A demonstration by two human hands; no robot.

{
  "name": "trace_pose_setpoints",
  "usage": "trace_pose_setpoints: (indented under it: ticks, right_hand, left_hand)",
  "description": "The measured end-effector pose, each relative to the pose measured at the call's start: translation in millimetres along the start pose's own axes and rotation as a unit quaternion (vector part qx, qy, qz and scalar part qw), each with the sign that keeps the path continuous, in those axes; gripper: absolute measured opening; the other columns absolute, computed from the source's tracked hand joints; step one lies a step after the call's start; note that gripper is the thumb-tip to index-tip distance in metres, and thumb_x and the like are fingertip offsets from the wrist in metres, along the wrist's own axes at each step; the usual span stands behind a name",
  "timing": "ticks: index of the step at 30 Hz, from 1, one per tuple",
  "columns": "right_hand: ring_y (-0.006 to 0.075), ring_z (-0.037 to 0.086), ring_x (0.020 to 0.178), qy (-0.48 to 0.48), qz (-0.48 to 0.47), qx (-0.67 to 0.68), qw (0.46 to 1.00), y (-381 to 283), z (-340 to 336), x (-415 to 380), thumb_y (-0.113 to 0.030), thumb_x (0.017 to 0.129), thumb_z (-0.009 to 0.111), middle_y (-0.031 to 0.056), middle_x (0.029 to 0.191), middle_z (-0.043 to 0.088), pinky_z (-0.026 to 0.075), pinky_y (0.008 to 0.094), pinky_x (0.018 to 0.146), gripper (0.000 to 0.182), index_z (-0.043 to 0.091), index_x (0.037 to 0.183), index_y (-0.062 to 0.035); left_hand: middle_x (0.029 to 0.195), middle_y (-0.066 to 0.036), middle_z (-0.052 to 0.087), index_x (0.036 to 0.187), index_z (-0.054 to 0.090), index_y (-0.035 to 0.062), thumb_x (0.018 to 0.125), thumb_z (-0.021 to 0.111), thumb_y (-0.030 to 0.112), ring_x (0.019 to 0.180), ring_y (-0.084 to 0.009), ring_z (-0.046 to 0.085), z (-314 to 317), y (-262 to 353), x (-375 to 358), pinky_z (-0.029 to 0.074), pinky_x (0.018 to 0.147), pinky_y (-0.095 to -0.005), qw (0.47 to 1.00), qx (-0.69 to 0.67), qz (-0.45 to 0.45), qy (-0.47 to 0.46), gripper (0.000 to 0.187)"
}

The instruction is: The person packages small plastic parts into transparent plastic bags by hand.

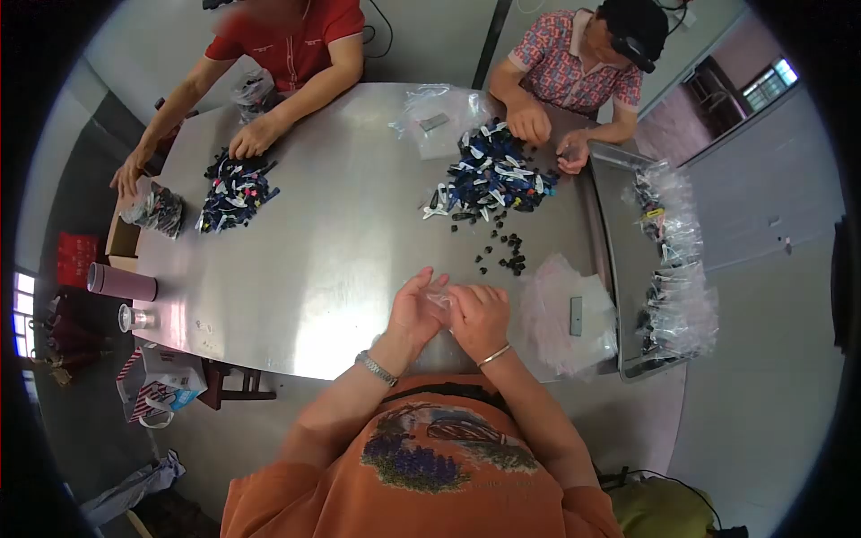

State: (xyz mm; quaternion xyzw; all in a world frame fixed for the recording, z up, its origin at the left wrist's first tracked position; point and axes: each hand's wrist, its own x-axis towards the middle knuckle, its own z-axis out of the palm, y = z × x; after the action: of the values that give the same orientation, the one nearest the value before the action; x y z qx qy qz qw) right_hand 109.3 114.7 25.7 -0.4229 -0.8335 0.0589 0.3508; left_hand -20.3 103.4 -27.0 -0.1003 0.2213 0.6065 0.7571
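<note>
Between my two hands, above the table's near edge, is a small transparent plastic bag (439, 299). My left hand (412, 311) is closed on its left side, with the fingers partly curled. My right hand (481, 316) pinches the bag from the other side. Whether anything lies inside the bag is hard to make out. Just beyond my hands, small black pieces (512, 257) are scattered on the metal table (336, 269). Behind them rises a heap of dark blue and white clip-like pieces (499, 175). A stack of flat plastic bags (560, 327) under a grey block (576, 316) lies right of my right hand.
A metal tray (619, 363) with filled bags (677, 305) stands at the right. Two people sit opposite, one near a smaller heap (235, 193) and a filled bag (157, 211). A pink tumbler (123, 282) and a glass jar (136, 316) are at the left edge.
</note>
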Motion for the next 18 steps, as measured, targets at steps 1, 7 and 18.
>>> trace_pose_setpoints:
  ticks: [1,7,18]
  right_hand:
    - [0.0217,0.059,0.073,0.0,0.002,-0.003,1.0,1.5,2.0,-1.4,-0.01,0.075,0.062,0.003,0.076,0.061,0.04,0.0361,0.07,0.01,0.063,0.084,-0.011]
    - [0.0219,0.058,0.075,-0.016,-0.02,-0.014,1.0,-0.4,4.3,0.3,-0.01,0.074,0.063,0.0026,0.08,0.062,0.039,0.0353,0.07,0.011,0.063,0.085,-0.0118]
    - [0.0348,0.05,0.106,-0.121,0.041,0.009,0.992,67.2,49.4,76.3,-0.019,0.079,0.063,0.015,0.116,0.054,0.041,0.0421,0.089,0.036,0.056,0.112,-0.0068]
  left_hand:
    - [0.115,-0.013,0.046,0.109,0.046,0.013,0.083,0.062,0.023,0.104,-0.0329,0.049,1.6,-1.2,-0.7,0.04,0.093,-0.0493,1.0,0.0,-0.004,-0.001,0.032]
    - [0.113,-0.011,0.048,0.104,0.048,0.014,0.083,0.063,0.022,0.099,-0.0316,0.051,10.2,1.8,-2.5,0.043,0.088,-0.0474,1.0,-0.021,-0.012,0.016,0.026]
    - [0.11,-0.01,0.055,0.099,0.057,0.0131,0.084,0.058,0.022,0.093,-0.0281,0.056,-8.1,45.7,-11.6,0.048,0.08,-0.0411,0.995,-0.075,0.049,0.034,0.018]
